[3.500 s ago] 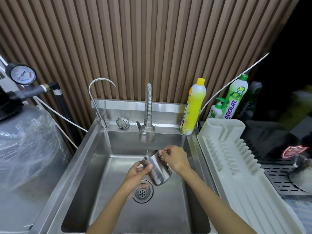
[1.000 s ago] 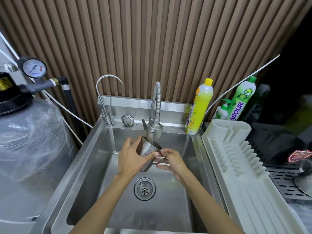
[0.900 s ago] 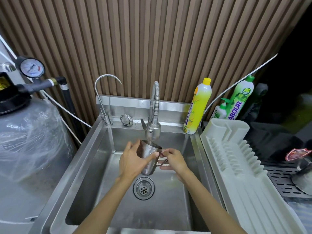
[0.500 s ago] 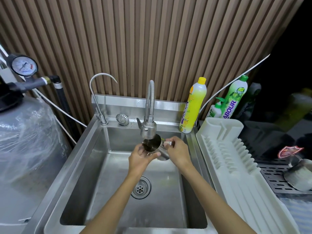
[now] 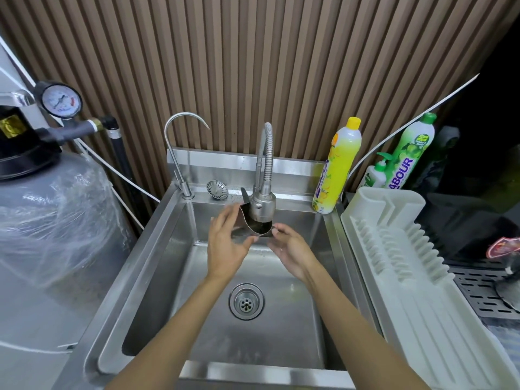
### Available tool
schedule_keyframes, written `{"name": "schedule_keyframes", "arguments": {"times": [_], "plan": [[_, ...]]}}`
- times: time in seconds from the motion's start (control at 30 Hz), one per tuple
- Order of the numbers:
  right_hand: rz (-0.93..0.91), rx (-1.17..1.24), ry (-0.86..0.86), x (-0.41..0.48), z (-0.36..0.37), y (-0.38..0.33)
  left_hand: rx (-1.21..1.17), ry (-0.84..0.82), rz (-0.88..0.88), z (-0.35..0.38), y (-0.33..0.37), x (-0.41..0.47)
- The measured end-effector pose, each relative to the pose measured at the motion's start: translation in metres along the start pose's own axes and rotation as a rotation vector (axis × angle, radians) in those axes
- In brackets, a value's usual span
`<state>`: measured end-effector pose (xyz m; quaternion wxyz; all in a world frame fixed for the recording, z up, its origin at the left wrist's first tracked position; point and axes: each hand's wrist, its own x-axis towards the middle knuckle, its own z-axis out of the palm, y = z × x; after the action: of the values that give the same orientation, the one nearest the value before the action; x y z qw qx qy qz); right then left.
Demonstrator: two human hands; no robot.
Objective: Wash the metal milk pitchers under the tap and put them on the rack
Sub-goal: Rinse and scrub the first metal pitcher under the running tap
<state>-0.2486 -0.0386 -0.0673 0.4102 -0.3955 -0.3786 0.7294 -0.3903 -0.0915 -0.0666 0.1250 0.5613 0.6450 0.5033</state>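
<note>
A metal milk pitcher sits mouth-up right under the nozzle of the flexible tap, over the back of the steel sink. My left hand wraps the pitcher's left side, thumb across its front. My right hand holds the pitcher at its right side, where the handle is hidden behind my fingers. I cannot make out a water stream. The white plastic dish rack stands right of the sink with nothing on it.
A round drain lies in the sink floor. A thin gooseneck tap and a strainer sit at the back ledge. Yellow and green detergent bottles stand at the back right. Another metal vessel rests on a black grate at the far right.
The pitcher has been turned from tilted to mouth-up and raised close under the tap nozzle. Both hands shifted up and back with it.
</note>
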Motion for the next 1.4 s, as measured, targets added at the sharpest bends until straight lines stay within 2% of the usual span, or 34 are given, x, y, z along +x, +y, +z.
{"name": "schedule_keyframes", "arguments": {"times": [0.2,0.43,0.57,0.7,0.77,0.9,1.03,1.13,1.3,1.4], "plan": [[0.101,0.047,-0.022,-0.012,-0.002,0.014,0.172,-0.039,0.043,-0.012,0.003,-0.004],[0.111,-0.345,0.141,-0.030,-0.013,-0.012,0.165,-0.138,-0.193,-0.003,0.006,-0.011],[0.067,-0.674,0.270,-0.032,-0.013,-0.035,-0.049,-0.186,-0.318,0.014,0.005,-0.026],[-0.112,-1.149,0.370,-0.034,-0.005,-0.055,-0.345,-0.278,-0.435,0.029,0.012,-0.029],[-0.186,-1.204,0.385,-0.035,-0.003,-0.058,-0.413,-0.283,-0.436,0.032,0.014,-0.025],[-0.243,-1.059,0.351,-0.022,-0.008,-0.052,-0.348,-0.172,-0.378,0.038,0.009,-0.014],[-0.177,-0.691,0.244,-0.009,-0.017,-0.033,-0.181,-0.070,-0.305,0.031,0.008,-0.008],[-0.119,-0.393,0.137,-0.002,-0.015,-0.017,-0.086,-0.010,-0.180,0.020,0.009,-0.007],[-0.028,-0.073,0.014,-0.003,-0.005,0.007,0.087,-0.074,0.020,0.005,-0.008,-0.003],[0.023,-0.031,0.028,-0.011,-0.002,0.016,0.178,-0.136,0.032,-0.002,-0.007,-0.003]]}}
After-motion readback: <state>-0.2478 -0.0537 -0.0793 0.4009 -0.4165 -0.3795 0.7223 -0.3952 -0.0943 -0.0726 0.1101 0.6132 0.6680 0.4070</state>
